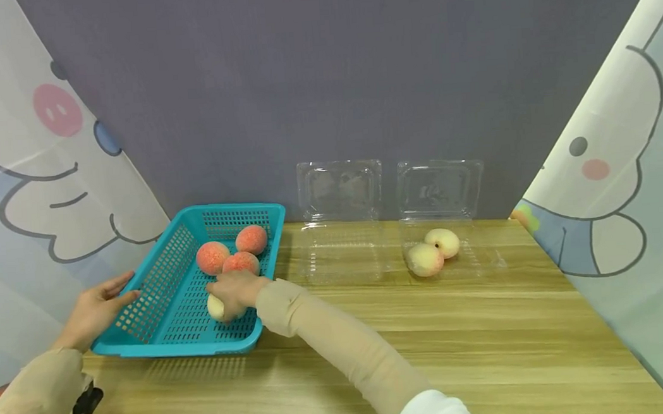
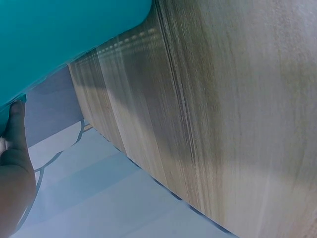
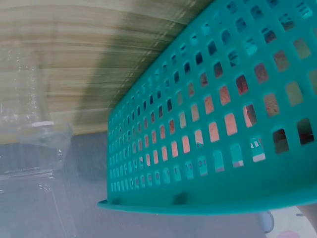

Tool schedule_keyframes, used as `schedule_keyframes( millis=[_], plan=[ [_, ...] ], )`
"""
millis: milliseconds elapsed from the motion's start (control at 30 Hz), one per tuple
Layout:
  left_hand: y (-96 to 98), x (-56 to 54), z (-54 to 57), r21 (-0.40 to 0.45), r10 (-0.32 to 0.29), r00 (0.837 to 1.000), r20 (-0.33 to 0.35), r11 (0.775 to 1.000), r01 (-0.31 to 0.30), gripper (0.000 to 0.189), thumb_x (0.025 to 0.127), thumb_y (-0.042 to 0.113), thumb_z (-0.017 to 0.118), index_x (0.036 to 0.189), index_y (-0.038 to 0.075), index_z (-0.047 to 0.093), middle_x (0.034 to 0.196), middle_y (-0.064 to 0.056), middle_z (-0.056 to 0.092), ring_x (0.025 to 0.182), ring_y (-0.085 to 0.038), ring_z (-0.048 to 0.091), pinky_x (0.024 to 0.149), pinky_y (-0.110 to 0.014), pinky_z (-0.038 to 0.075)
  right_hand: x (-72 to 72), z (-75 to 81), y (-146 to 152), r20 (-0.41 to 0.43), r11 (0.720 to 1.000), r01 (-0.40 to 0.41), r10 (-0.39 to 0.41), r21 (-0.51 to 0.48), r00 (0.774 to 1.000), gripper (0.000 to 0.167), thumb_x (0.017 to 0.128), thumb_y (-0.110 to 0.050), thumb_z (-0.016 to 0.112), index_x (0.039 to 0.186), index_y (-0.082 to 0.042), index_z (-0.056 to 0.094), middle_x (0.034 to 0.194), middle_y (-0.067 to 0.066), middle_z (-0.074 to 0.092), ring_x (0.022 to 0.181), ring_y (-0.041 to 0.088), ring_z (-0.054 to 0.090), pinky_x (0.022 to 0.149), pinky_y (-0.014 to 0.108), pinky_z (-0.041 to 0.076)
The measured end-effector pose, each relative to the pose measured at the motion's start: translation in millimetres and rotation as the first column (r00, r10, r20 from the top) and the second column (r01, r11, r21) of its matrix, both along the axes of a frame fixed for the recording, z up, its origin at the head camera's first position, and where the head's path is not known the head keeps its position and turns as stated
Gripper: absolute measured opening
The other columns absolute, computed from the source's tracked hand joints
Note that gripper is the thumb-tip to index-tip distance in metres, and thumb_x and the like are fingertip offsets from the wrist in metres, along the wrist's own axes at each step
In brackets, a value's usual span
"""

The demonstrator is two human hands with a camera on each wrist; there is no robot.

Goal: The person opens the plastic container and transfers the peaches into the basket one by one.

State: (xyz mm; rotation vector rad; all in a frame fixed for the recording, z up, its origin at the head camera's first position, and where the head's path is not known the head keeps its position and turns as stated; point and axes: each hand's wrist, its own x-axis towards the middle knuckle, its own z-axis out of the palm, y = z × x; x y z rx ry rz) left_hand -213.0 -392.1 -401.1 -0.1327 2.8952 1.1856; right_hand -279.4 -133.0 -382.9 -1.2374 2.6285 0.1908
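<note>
A turquoise plastic basket [image 1: 172,350] with slotted walls stands at the left of the table. My left hand [image 1: 95,313] holds its left rim, thumb over the edge; in the left wrist view, a finger reaches the basket's underside. Inside the basket, my right hand [image 1: 234,293] grips a pale yellow peach [image 1: 216,308], fingers curled over it from above. Three pink-red peaches [image 1: 213,258] lie just beyond that hand. In the right wrist view, the basket wall [image 3: 198,193] hides the hand, and reddish patches show through its slots.
Two clear plastic clamshell boxes stand with lids raised against the grey backdrop. The left box [image 1: 342,254] holds no fruit; the right box [image 1: 471,249] has two pale peaches [image 1: 426,260]. A small black object [image 1: 87,400] is by my left wrist. Printed cloth flanks the wooden table [image 1: 488,343].
</note>
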Motion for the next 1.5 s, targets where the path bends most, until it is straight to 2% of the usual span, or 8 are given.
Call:
schedule_keyframes(
  millis=[167, 433, 600, 767, 1033, 1200, 1500],
  plan=[
    [2.6, 1.1, -1.3, 0.006, -0.002, 1.000, 0.006, 1.000, 0.002, 0.074, 0.092, 0.050, 0.043, 0.146, 0.005, 0.017, 0.145, -0.028, 0.017, 0.123, -0.058, 0.023, 0.086, -0.071, 0.031, 0.8, -8.1, 1, -0.003, 1.000, 0.011, -0.011, 0.016, 1.000, 0.065, 0.074, -0.041, 0.073, 0.131, -0.033, 0.042, 0.119, -0.011, 0.049, 0.092, 0.005, 0.050, 0.066, 0.023, 0.048],
    [5.8, 2.4, -1.0, -0.003, 0.001, 1.000, 0.013, 1.000, -0.001, 0.073, 0.093, 0.048, 0.043, 0.145, 0.004, 0.018, 0.144, -0.028, 0.018, 0.123, -0.058, 0.023, 0.086, -0.071, 0.031, 2.6, -14.9, 2, 0.032, 0.999, 0.021, -0.022, 0.047, 0.999, 0.072, 0.071, -0.042, 0.076, 0.134, -0.034, 0.040, 0.123, -0.012, 0.048, 0.100, 0.006, 0.050, 0.075, 0.027, 0.047],
    [7.8, 3.4, 1.7, 0.016, 0.005, 1.000, 0.029, 1.000, -0.005, 0.073, 0.093, 0.049, 0.043, 0.146, 0.006, 0.016, 0.145, -0.026, 0.017, 0.124, -0.058, 0.020, 0.088, -0.072, 0.028, 2.0, -14.4, 4, 0.016, 0.999, 0.010, -0.011, 0.052, 1.000, 0.070, 0.072, -0.043, 0.075, 0.132, -0.034, 0.041, 0.120, -0.012, 0.049, 0.098, 0.006, 0.050, 0.073, 0.026, 0.047],
    [9.7, 3.2, 3.5, 0.018, 0.010, 1.000, 0.014, 1.000, -0.010, 0.073, 0.093, 0.049, 0.043, 0.145, 0.006, 0.017, 0.145, -0.026, 0.018, 0.124, -0.058, 0.021, 0.088, -0.072, 0.028, 2.4, -12.3, 6, 0.017, 0.999, 0.036, -0.036, 0.038, 0.999, 0.069, 0.072, -0.043, 0.075, 0.132, -0.034, 0.041, 0.120, -0.011, 0.049, 0.098, 0.007, 0.051, 0.072, 0.026, 0.046],
    [9.2, 2.5, -2.0, 0.016, 0.010, 1.000, 0.001, 1.000, -0.010, 0.071, 0.093, 0.048, 0.043, 0.145, 0.006, 0.020, 0.144, -0.028, 0.020, 0.123, -0.058, 0.023, 0.088, -0.071, 0.030, 1.4, -15.8, 7, 0.028, 0.997, 0.057, -0.059, 0.052, 0.998, 0.071, 0.073, -0.044, 0.074, 0.133, -0.033, 0.039, 0.122, -0.010, 0.048, 0.099, 0.009, 0.053, 0.074, 0.027, 0.046],
    [9.1, 1.3, -1.7, 0.012, 0.013, 1.000, 0.008, 1.000, -0.014, 0.072, 0.092, 0.050, 0.043, 0.145, 0.007, 0.019, 0.144, -0.028, 0.020, 0.123, -0.057, 0.024, 0.087, -0.071, 0.030, 0.2, -15.1, 7, 0.017, 0.996, 0.064, -0.065, 0.057, 0.998, 0.074, 0.071, -0.045, 0.074, 0.135, -0.033, 0.038, 0.122, -0.009, 0.049, 0.097, 0.010, 0.054, 0.073, 0.027, 0.047],
    [8.9, 1.9, 1.1, 0.027, 0.021, 1.000, 0.017, 0.999, -0.022, 0.073, 0.092, 0.051, 0.043, 0.146, 0.009, 0.018, 0.145, -0.027, 0.018, 0.124, -0.057, 0.021, 0.088, -0.072, 0.029, 2.3, -10.8, 6, -0.017, 0.995, 0.051, -0.050, 0.084, 0.999, 0.082, 0.072, -0.049, 0.072, 0.141, -0.033, 0.031, 0.129, -0.008, 0.045, 0.105, 0.010, 0.053, 0.077, 0.026, 0.048]
  ],
)
